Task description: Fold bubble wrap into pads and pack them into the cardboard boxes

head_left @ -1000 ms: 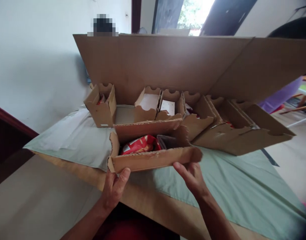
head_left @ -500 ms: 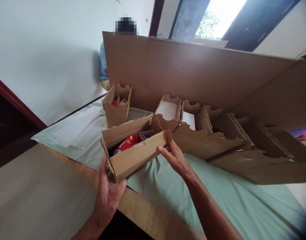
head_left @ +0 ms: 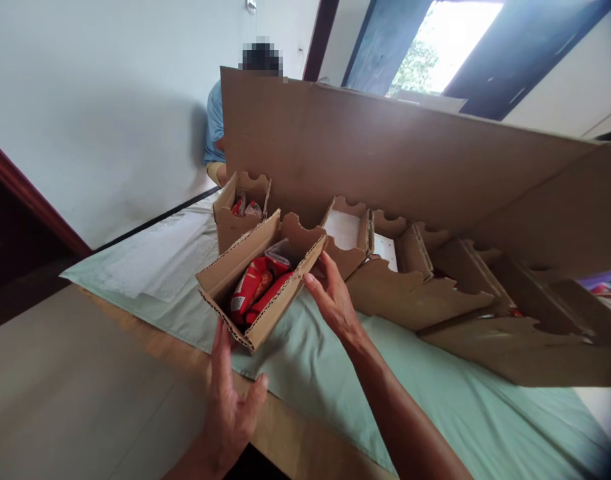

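An open-topped cardboard box (head_left: 280, 313) stands at a slant in front of me, with red snack packets (head_left: 258, 287) and a clear plastic edge inside. My right hand (head_left: 335, 300) is at its far right corner, thumb along the outer side and fingers curling round the end. My left hand (head_left: 230, 400) has its fingertips against the near end of the box, the thumb spread well apart. Behind it, a taller cardboard bin (head_left: 238, 230) contains similar red packets.
A row of notched cardboard bins (head_left: 390, 287) runs off to the right, before a tall cardboard panel (head_left: 385, 147). Green cloth (head_left: 330, 373) covers the table, with a clear plastic sheet (head_left: 150, 253) on its left. Another person (head_left: 215, 123) sits behind the panel.
The box has swung round so its far end points more away from me, and its inside shows more. The left thumb has come off its near corner. My view has shifted slightly.
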A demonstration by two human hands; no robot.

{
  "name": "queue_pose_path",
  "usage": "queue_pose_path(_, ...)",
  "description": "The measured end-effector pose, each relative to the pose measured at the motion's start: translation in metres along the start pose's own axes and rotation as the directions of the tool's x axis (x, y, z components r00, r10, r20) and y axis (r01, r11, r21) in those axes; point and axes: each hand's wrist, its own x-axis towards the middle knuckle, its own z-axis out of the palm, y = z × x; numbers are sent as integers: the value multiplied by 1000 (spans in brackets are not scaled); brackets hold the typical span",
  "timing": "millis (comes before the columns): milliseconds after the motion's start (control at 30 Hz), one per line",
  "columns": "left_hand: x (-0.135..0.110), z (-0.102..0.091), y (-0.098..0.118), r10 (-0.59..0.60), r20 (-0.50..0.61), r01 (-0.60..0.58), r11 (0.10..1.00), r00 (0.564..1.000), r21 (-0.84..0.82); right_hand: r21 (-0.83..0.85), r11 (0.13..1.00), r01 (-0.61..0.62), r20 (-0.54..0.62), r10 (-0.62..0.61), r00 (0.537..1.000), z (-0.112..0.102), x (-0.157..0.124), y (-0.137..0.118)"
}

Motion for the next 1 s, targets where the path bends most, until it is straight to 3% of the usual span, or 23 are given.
queue_pose_path(467,2,13,-8,127,3,-127,986,992,105,144,987,73,-11,-72,997,60,-37,18)
queue_pose_path(600,5,8,-7,122,1,-121,983,993,135,208,975,81,-16,-80,997,63,-37,21)
queue_pose_path(800,22,5,-11,129,-66,-117,979,989,164,255,967,-20,13,18,1000,63,-50,29)
queue_pose_path(1000,36,31,4,97,121,-116,980,988,159,263,961,91,-70,-75,995,59,-51,28)
